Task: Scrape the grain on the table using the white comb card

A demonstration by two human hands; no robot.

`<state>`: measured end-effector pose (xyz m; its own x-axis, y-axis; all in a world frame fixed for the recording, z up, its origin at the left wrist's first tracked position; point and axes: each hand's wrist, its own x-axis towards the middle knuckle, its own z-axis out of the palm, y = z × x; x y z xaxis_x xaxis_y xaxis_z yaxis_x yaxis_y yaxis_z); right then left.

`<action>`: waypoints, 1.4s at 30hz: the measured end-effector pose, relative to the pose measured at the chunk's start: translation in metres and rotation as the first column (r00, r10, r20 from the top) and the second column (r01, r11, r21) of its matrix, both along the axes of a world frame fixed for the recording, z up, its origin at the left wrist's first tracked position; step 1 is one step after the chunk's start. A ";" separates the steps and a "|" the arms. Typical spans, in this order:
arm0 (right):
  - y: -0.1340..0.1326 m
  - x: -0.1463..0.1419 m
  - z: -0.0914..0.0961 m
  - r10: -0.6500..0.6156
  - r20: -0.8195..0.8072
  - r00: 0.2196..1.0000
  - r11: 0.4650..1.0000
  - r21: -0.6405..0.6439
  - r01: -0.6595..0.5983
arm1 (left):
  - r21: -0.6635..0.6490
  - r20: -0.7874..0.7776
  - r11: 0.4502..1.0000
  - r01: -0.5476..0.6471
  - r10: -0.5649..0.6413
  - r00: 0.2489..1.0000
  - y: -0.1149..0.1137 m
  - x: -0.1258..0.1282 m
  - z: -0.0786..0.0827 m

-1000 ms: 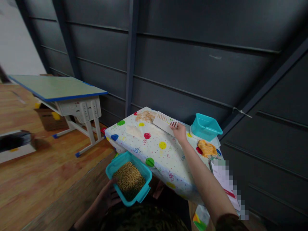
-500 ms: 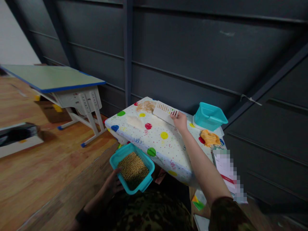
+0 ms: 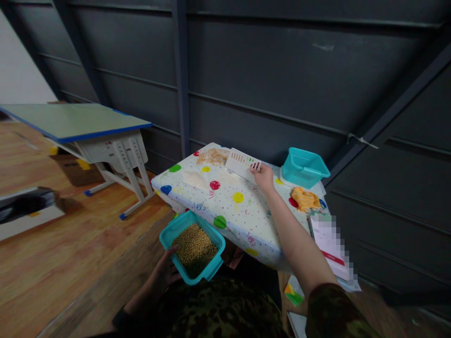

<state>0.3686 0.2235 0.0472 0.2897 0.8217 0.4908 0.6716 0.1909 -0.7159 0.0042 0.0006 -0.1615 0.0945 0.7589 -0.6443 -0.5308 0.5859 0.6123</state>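
My left hand point(image 3: 165, 268) grips the near left side of a turquoise plastic tub point(image 3: 217, 234), its thumb over the rim. Dried soybeans point(image 3: 196, 246), or beans much like them, fill part of the tub, which is held just below the table's front edge. My right hand point(image 3: 263, 177) is closed on the right end of a white slotted plastic strip point(image 3: 239, 165) at the back of the table. Beside the strip's left end lies a patch of small tan grains point(image 3: 213, 157). A thin pale sheet or patch point(image 3: 195, 178) lies nearer the front.
The tablecloth point(image 3: 229, 209) is white with coloured dots. At the table's right stand a second turquoise tub point(image 3: 305, 168), an orange cloth point(image 3: 305, 199) and a clipboard with paper point(image 3: 327, 241). Behind is a dark panel wall point(image 3: 268, 70). A green-topped desk point(image 3: 77, 119) stands left.
The whole view has shifted slightly. Both hands keep their grips, and the strip and the tub of beans have hardly moved.
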 end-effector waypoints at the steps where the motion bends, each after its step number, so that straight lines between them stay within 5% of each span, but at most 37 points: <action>1: 0.001 0.002 -0.001 -0.003 -0.001 1.000 1.000 -0.001 0.003 | 0.012 -0.001 1.000 0.003 -0.003 1.000 -0.001 0.000 0.000; 24: -0.001 0.018 0.000 0.019 -0.001 1.000 0.999 0.026 -0.019 | -0.029 0.011 1.000 0.000 0.000 1.000 0.000 0.006 0.023; 35: -0.001 0.026 -0.003 0.008 -0.011 1.000 0.999 0.053 -0.007 | -0.004 0.000 1.000 0.003 -0.003 1.000 0.001 0.001 0.003; 42: -0.001 0.025 -0.004 0.042 -0.017 0.999 0.999 0.030 -0.041 | -0.034 0.021 0.999 0.014 -0.013 1.000 0.001 0.002 0.012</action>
